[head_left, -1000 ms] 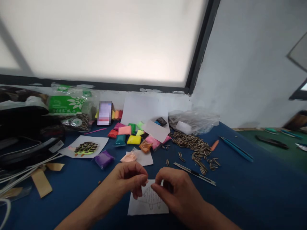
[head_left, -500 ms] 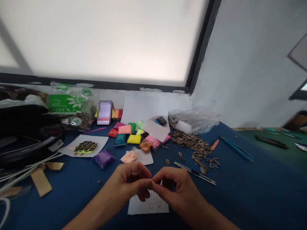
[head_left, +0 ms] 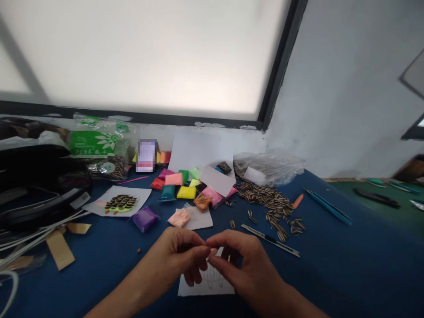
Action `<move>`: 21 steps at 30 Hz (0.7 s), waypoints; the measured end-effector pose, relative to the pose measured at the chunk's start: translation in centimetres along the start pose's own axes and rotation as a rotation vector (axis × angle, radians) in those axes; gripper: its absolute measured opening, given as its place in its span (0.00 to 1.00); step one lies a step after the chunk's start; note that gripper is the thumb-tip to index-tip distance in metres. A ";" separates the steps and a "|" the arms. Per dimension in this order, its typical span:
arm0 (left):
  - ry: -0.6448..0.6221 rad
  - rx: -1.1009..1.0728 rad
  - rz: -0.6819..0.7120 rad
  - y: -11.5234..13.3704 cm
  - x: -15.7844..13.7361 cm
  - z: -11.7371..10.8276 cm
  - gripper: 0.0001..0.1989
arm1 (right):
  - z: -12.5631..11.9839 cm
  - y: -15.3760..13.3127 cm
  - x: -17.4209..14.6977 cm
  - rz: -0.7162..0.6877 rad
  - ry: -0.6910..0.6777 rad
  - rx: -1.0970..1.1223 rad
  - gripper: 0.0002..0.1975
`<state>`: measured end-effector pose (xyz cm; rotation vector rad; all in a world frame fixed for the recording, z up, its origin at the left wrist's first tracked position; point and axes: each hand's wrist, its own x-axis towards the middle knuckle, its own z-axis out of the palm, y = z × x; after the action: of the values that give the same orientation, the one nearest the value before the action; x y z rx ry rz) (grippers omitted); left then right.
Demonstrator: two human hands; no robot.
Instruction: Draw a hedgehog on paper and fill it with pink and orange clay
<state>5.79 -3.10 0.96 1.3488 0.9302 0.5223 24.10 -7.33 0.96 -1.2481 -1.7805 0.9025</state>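
Observation:
My left hand [head_left: 183,254] and my right hand [head_left: 241,256] meet fingertip to fingertip over a paper with a pencil drawing [head_left: 205,289]. Between the pinched thumbs and index fingers shows a tiny pale pink lump [head_left: 213,252], which looks like modelling clay; the fingers partly cover it. Just beyond the hands lies an opened packet of peach clay [head_left: 179,217] on a white paper piece [head_left: 202,219]. A purple clay packet [head_left: 145,218] is off to the left, and a utility knife [head_left: 270,240] lies past my right hand.
Several coloured clay packets [head_left: 186,192] and a heap of sunflower seeds [head_left: 265,196] lie further back. At left are a seed-covered clay figure [head_left: 119,203] on paper, a green seed bag [head_left: 96,145] and white cables [head_left: 39,234]. Blue tweezers [head_left: 327,206] lie at right.
My fingertips have shifted slightly around the pale lump, and more of it shows now. The right thumb and index finger are a little further apart. The view has moved slightly.

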 end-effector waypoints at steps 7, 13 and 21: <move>-0.034 -0.071 0.001 -0.6 0.3 0.0 0.27 | -0.4 0.4 0.0 -0.167 0.040 -0.105 0.07; -0.047 -0.093 -0.008 -0.6 0.1 0.2 0.27 | -0.5 0.7 -0.2 -0.276 0.038 -0.186 0.05; -0.008 0.023 0.037 -0.9 0.3 -0.8 0.20 | -0.5 -0.4 -0.4 -0.125 -0.007 0.002 0.07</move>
<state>5.16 -2.57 0.03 1.3897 0.9088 0.5355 24.42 -7.77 1.47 -1.1201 -1.8406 0.8388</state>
